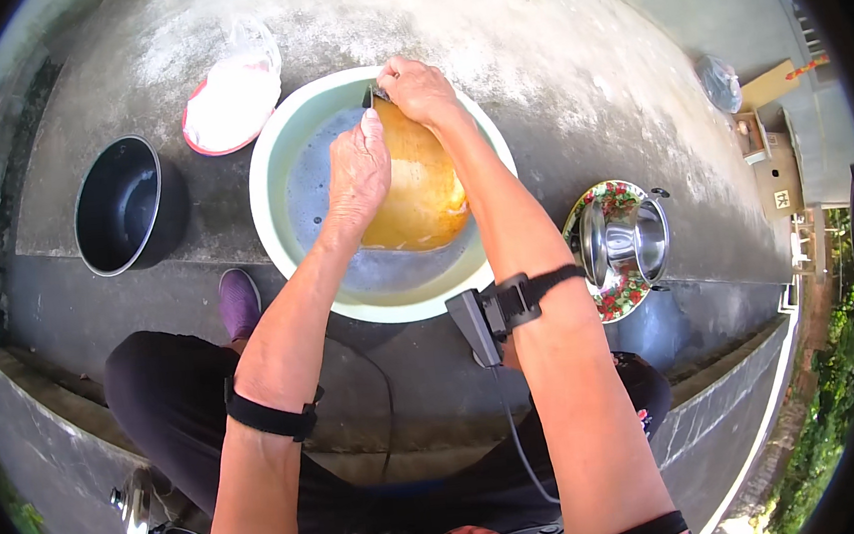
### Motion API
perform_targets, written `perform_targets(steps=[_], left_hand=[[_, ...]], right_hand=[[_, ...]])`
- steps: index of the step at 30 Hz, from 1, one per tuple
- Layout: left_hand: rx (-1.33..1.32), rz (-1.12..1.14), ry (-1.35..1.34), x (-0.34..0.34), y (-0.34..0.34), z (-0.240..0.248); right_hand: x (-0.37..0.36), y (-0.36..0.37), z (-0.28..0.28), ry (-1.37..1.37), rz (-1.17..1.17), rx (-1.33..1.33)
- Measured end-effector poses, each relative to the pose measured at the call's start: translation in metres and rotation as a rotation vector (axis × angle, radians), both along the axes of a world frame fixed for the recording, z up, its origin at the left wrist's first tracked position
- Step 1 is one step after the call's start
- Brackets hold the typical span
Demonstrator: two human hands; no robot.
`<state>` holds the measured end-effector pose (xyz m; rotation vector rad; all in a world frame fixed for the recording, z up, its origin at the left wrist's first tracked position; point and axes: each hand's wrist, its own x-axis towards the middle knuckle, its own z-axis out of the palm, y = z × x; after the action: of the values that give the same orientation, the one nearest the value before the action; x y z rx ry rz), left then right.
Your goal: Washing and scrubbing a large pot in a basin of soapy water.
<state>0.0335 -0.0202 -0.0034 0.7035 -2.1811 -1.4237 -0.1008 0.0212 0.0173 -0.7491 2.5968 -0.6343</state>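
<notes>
A pale green basin [280, 248] holds cloudy, sudsy water [312, 181]. Tilted up in it is a shiny, yellow-brown vessel-like thing [422, 207] with a rounded lower end; its exact kind is unclear. My left hand [359, 167] is closed on its left edge, thumb on top and the other fingers largely hidden. At its upper end, my right hand [418, 89] is bent over with curled fingers. Between the hands shows a small dark piece [370, 97], perhaps a handle or a scrubber. What the right fingers hold is hidden.
A black pot [122, 216] stands left of the basin. Behind it is a red-rimmed bowl [198, 136] with a white plastic bag [233, 99]. On the right, a steel pot [638, 240] and lid [594, 242] sit on a floral tray [623, 304]. More metal cookware [137, 506] lies lower left.
</notes>
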Motion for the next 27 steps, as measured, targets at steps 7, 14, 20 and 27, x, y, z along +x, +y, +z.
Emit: perform_targets(steps=[7, 14, 20, 27], left_hand=[[-0.017, 0.003, 0.035, 0.004, -0.009, 0.0], [-0.05, -0.031, 0.062, 0.014, -0.002, -0.001], [0.002, -0.018, 0.064, 0.013, -0.001, -0.01], [0.191, -0.072, 0.083, 0.016, -0.012, -0.01]], right_hand=[[0.11, 0.068, 0.0, 0.559, 0.238, -0.322], [0.024, 0.022, -0.001, 0.401, 0.251, -0.038], [0.01, -0.003, -0.015, 0.223, 0.006, -0.038], [0.109, 0.061, 0.005, 0.44, 0.208, -0.501]])
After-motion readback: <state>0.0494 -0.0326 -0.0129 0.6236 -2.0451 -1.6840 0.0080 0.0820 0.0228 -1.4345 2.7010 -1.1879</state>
